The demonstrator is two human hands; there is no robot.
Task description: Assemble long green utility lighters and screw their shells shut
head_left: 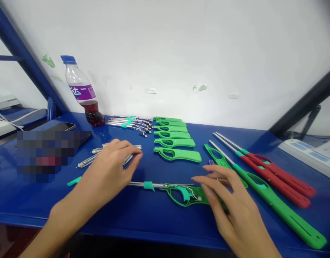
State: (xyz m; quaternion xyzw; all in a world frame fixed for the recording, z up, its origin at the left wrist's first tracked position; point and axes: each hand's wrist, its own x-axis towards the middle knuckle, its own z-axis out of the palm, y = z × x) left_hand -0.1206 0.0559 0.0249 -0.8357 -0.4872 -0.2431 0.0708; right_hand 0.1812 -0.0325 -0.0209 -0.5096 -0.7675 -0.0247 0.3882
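Near the table's front lies an opened green lighter half-shell (187, 199), its trigger and white wire exposed. A metal rod (138, 184) with a teal piece (149, 185) extends left from it. My right hand (232, 200) is over the shell's handle end, fingers stretched, thumb and forefinger slightly apart; I cannot tell whether it touches the shell. My left hand (108, 165) hovers by several clear tubes (87, 161), thumb and forefinger tips pinched together; anything between them is too small to make out. Another teal piece (74, 181) lies by the left forearm.
Several green half-shells (178, 154) lie stacked in a row at mid-table, with wired metal rods (122, 122) behind left. Assembled lighters, green (277, 204) and red (277, 179), lie at right. A soda bottle (86, 93) stands by the wall; a power strip (307, 156) is far right.
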